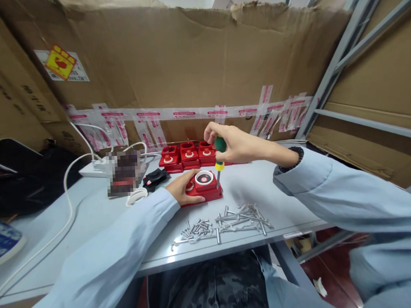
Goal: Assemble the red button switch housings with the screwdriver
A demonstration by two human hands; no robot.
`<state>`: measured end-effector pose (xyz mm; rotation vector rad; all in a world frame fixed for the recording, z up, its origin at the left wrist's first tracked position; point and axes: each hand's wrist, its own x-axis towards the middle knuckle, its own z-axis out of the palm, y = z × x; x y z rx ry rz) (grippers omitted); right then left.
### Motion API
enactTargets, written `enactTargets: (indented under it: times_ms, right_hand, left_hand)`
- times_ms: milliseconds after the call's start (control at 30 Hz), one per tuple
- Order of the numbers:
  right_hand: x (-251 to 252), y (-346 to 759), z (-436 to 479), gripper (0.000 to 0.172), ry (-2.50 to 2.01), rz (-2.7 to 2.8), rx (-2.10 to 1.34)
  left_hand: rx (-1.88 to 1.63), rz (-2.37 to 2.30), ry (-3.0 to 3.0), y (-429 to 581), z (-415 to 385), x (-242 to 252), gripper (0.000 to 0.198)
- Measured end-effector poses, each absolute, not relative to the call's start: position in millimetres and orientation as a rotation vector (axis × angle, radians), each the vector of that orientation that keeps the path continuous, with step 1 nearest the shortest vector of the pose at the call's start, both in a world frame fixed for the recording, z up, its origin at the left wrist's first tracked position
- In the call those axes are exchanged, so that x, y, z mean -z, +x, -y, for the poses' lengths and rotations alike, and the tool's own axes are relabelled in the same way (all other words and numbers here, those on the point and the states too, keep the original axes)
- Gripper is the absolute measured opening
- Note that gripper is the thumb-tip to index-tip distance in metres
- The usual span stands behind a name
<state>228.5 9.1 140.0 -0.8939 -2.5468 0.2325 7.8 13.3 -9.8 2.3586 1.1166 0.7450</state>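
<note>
My right hand (227, 141) is closed round the green and yellow handle of a screwdriver (220, 166), which points down. Its tip meets the right end of a red device (211, 193) with a round white-rimmed dial (204, 178) on top. From the left, my left hand (185, 188) grips that device and holds it on the table. Just in front of it lie a small pile of screws (199, 228) and a larger pile of metal rods and hooked pieces (245, 217).
Several more red devices (189, 155) stand in a row at the back, against a cardboard wall (187, 63). A black item (156, 178), a white power strip (94, 168) and cables are on the left. A metal frame (344, 50) rises at the right.
</note>
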Motion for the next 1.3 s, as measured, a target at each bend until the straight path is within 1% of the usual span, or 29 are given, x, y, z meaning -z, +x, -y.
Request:
enactTargets:
  times_ms: [33,67,167,200,300,333,367,467,533,567,667,700,867,933,1000,1133,1200,1300]
  right_hand:
    - [-139.9,228.7,-8.5,0.035,-0.899,2.564,-0.259]
    - [-139.9,229.0,-7.7,0.036,-0.928,2.573,-0.257]
    - [-140.1,229.6,-6.0,0.033,-1.042,2.556,-0.17]
    - [-140.5,229.8,-5.6,0.036,-1.053,2.547,-0.174]
    - [-143.0,230.2,-4.2,0.053,-0.986,2.586,-0.325]
    - [-144.1,230.1,-3.8,0.055,-0.964,2.611,-0.357]
    - [-145.1,229.8,-3.5,0.053,-0.959,2.635,-0.345]
    - [-146.7,228.9,-3.5,0.031,-1.032,2.642,-0.119]
    - [-146.9,229.4,-3.8,0.025,-1.067,2.628,-0.033]
    - [-147.3,230.2,-3.7,0.028,-1.065,2.635,-0.046]
    - [-149.8,234.3,-1.2,0.048,-1.019,2.705,-0.194]
    - [-150.8,235.7,0.0,0.052,-1.01,2.718,-0.231]
    - [-150.8,239.2,1.8,0.05,-0.996,2.66,-0.276]
    - [-147.7,239.3,0.5,0.05,-0.962,2.625,-0.293]
    - [-144.1,239.3,-0.6,0.051,-0.905,2.6,-0.305]
    - [-138.1,239.6,1.7,0.05,-0.804,2.57,-0.286]
    - [-136.9,240.4,5.0,0.047,-0.77,2.555,-0.267]
    - [-139.2,244.4,10.6,0.042,-0.749,2.475,-0.248]
  left_hand:
    - [-0.744,-1.12,2.36,7.8,-13.2,9.8,0.071]
    - [-0.743,-1.121,2.36,7.9,-13.1,9.8,0.071]
    - [-0.738,-1.117,2.344,8.2,-13.1,10.0,0.072]
    - [-0.737,-1.12,2.338,8.3,-13.2,10.3,0.072]
    - [-0.748,-1.121,2.337,8.1,-14.0,11.1,0.073]
    - [-0.753,-1.113,2.341,8.0,-14.3,11.2,0.073]
    - [-0.756,-1.105,2.346,7.9,-14.4,11.2,0.073]
    - [-0.752,-1.102,2.362,7.8,-14.3,10.7,0.072]
    - [-0.747,-1.113,2.368,7.9,-14.3,10.6,0.072]
    - [-0.745,-1.115,2.369,7.8,-14.5,10.9,0.073]
    - [-0.736,-1.114,2.371,7.3,-15.3,12.1,0.074]
    - [-0.728,-1.113,2.372,6.9,-15.3,12.1,0.075]
    - [-0.767,-1.151,2.556,9.9,-9.2,1.9,0.077]
    - [-0.831,-1.119,2.697,17.1,-5.3,-6.3,0.07]
    - [-0.832,-1.074,2.815,28.4,-3.1,-13.7,0.054]
    - [-0.616,-1.104,2.941,53.9,-6.9,-20.6,0.023]
    - [-0.505,-1.12,2.936,62.2,-10.8,-20.5,0.014]
    - [-0.446,-1.09,2.923,66.1,-14.9,-19.6,0.007]
